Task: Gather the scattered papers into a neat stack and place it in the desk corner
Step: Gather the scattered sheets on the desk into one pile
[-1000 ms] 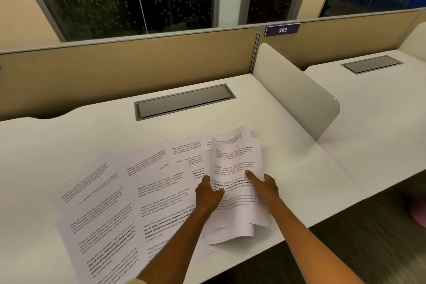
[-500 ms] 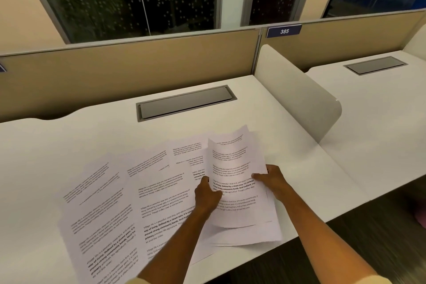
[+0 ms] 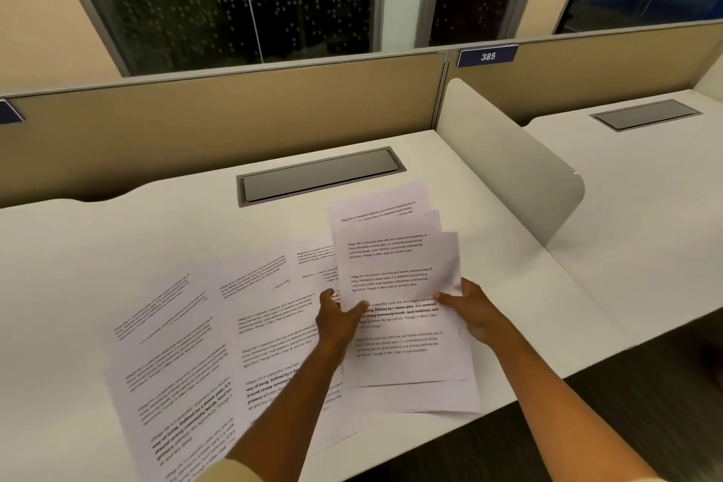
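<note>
Several printed white sheets lie fanned over the white desk (image 3: 98, 246). A gathered bundle of sheets (image 3: 395, 278) stands tilted up off the desk at centre right, its top edges staggered. My left hand (image 3: 336, 319) pinches the bundle's left edge, thumb on the front page. My right hand (image 3: 471, 311) grips its right edge, fingers behind the paper. Loose sheets (image 3: 187, 356) remain spread flat to the left, partly under my left forearm. The desk's far right corner (image 3: 426, 145) lies beside the divider.
A grey cable hatch (image 3: 319, 174) is set into the desk behind the papers. A rounded white side divider (image 3: 508, 164) borders the desk on the right, a tan partition (image 3: 219, 117) at the back. The desk's front edge runs just below the bundle.
The bundle has been lifted more upright and further back, with its sheets fanning at the top. My right hand moved from the page front to its right edge.
</note>
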Available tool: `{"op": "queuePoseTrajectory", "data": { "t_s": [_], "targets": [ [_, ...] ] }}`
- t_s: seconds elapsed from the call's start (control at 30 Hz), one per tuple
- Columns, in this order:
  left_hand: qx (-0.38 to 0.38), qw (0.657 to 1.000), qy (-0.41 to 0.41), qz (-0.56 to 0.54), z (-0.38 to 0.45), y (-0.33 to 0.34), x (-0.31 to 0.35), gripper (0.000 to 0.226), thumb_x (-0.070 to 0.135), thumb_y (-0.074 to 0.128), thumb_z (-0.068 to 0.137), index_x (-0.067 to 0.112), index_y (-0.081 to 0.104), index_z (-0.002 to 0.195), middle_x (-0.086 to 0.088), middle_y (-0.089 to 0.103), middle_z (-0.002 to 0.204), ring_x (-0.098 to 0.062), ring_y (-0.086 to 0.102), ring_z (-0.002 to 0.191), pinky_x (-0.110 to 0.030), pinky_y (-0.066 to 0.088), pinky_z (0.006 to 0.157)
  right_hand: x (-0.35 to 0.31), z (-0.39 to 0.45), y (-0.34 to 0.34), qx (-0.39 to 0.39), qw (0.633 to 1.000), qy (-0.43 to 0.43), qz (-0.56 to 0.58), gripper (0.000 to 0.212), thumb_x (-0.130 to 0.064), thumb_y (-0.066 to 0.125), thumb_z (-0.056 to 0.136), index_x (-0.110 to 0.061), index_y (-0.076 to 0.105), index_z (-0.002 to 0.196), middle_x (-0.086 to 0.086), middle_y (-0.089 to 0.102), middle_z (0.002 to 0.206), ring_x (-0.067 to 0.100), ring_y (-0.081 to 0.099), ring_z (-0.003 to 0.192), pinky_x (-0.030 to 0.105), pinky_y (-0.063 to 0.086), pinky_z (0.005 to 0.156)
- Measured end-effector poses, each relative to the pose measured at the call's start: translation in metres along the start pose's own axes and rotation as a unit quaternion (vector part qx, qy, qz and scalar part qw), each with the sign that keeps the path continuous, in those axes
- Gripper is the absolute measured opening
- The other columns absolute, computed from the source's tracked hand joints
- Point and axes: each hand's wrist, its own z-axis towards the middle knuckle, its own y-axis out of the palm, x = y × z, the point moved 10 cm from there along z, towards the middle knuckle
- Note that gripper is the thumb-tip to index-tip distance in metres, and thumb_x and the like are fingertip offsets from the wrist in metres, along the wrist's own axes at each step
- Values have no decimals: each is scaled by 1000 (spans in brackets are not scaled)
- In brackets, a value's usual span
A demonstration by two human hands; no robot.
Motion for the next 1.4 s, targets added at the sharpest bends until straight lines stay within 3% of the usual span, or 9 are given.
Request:
{"op": "queuePoseTrajectory", "data": {
  "t_s": [0.2, 0.3, 0.4, 0.5, 0.6, 0.77, 0.9, 1.07, 1.4],
  "targets": [
    [-21, 995, 1, -93, 0, -13, 1, 51, 29, 81, 77, 10, 63, 121, -6, 70, 117, -18, 67, 99, -29, 55, 78, 9, 0, 21, -52, 996, 49, 47, 59, 1, 71, 83, 0, 45, 137, 23, 60, 130, 39, 60, 118, 56, 45, 103],
    [14, 997, -6, -82, -1, -33, -4, 36, 18, 78, 79, 8, 68, 112, -10, 73, 110, -25, 70, 96, -40, 59, 85, 11, -3, 42, -76, 994, 61, 44, 54, 4, 69, 83, 1, 50, 133, 24, 60, 130, 42, 59, 118, 58, 45, 103],
    [63, 997, -18, -40, -2, -57, -12, 28, 13, 73, 83, 9, 66, 109, -10, 72, 111, -25, 70, 95, -36, 59, 83, 14, -4, 69, -110, 992, 62, 22, 46, 9, 65, 84, 5, 55, 129, 27, 62, 127, 44, 60, 116, 59, 45, 102],
    [112, 993, -23, 15, -6, -81, -19, 35, 13, 68, 85, 7, 62, 119, -11, 68, 119, -27, 66, 103, -39, 56, 92, 19, -2, 95, -106, 992, 54, -40, 44, 11, 63, 85, 8, 54, 129, 28, 61, 128, 45, 59, 116, 59, 45, 102],
    [154, 986, -33, 57, -14, -103, -27, 38, 13, 63, 87, 7, 59, 124, -11, 65, 124, -27, 63, 107, -30, 51, 87, 22, -2, 124, -99, 986, 37, -130, 42, 4, 63, 87, 5, 56, 129, 24, 62, 128, 41, 61, 114, 54, 48, 101],
    [202, 957, -95, 185, -23, -140, -43, 48, 27, 62, 85, 14, 57, 131, -11, 54, 133, -32, 49, 125, -51, 44, 105, 17, -9, 166, -86, 960, -20, -267, 38, -11, 64, 87, -7, 63, 125, 11, 66, 126, 29, 63, 112, 35, 53, 94],
    [196, 936, -142, 255, -34, -156, -52, 52, 31, 59, 85, 23, 50, 136, -13, 37, 143, -34, 33, 135, -55, 34, 110, 22, -15, 188, -69, 944, -22, -321, 44, -21, 64, 85, -10, 60, 128, 12, 62, 128, 30, 58, 118, 42, 49, 103],
    [201, 942, -127, 238, -38, -159, -49, 52, 26, 59, 87, 18, 48, 137, -16, 35, 140, -35, 35, 130, -50, 40, 107, 29, -23, 197, -43, 926, -16, -376, 57, -36, 64, 85, -14, 49, 135, 14, 53, 132, 31, 50, 122, 44, 44, 106],
    [204, 957, -102, 182, -33, -164, -51, 45, 29, 64, 85, 16, 56, 127, -17, 51, 124, -37, 48, 117, -47, 49, 96, 32, -35, 204, -31, 950, -15, -311, 59, -29, 64, 84, -15, 46, 138, 11, 56, 131, 29, 57, 115, 37, 51, 96]
  ]
}}
